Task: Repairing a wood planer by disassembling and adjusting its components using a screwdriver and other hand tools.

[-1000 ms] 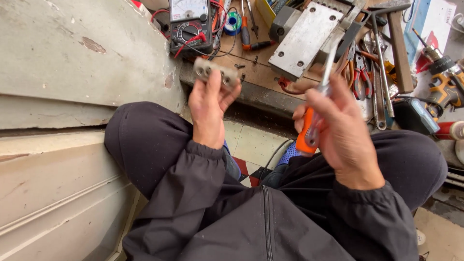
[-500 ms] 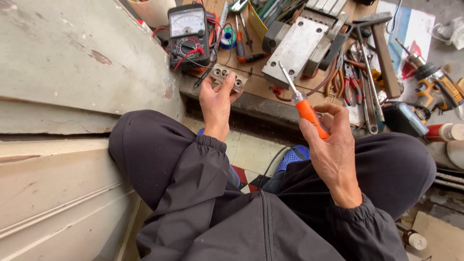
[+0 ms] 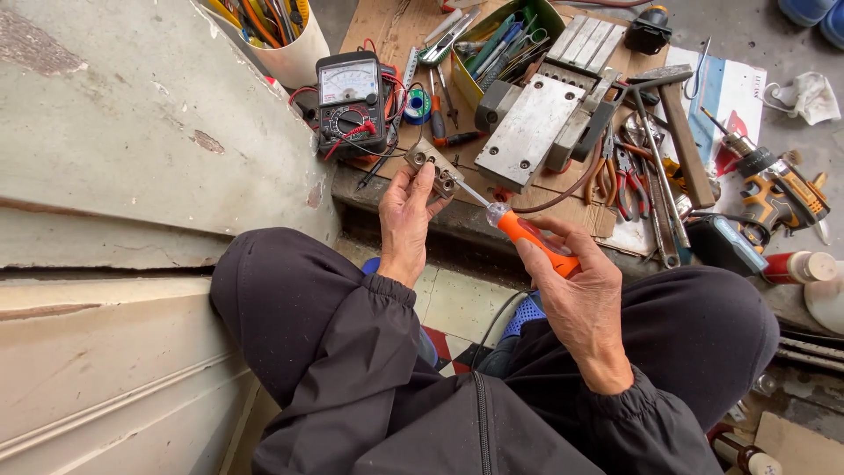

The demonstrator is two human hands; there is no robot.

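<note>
I look down on a cluttered wooden work board (image 3: pixel 396 35) laid on a concrete floor, with a pale, chipped slab wall filling the view from nine to eleven o'clock and my dark-trousered knees at the bottom. My left hand (image 3: pixel 409 215) sits near the centre, fingers clamped on a small grey metal part (image 3: pixel 432 169) with round sockets, held upright just above the board's near edge. My right hand (image 3: pixel 576 295), at about four o'clock from it, is closed around the orange handle of a screwdriver (image 3: pixel 519 230), whose thin shaft runs up toward ten o'clock so that the tip meets the part's right side. At eleven o'clock from the part stands a black analog multimeter (image 3: pixel 352 101) with red leads trailing around it, and beyond it, at the top edge, a white cylindrical cup (image 3: pixel 294 57) holds a bunch of tools with yellow and orange handles, too crowded to tell apart. At one o'clock a green open box (image 3: pixel 536 18) holds pens, files and slim tools lying slantwise; just below it a flat grey metal block (image 3: pixel 527 132) rests on the board. Further toward two o'clock lie pliers with red grips (image 3: pixel 626 180) and a wooden-handled hammer (image 3: pixel 681 141), touching one another in a heap. At three o'clock, off the board, a yellow and black cordless drill (image 3: pixel 778 198) lies on its side near a white bottle (image 3: pixel 796 266) with a red band.
</note>
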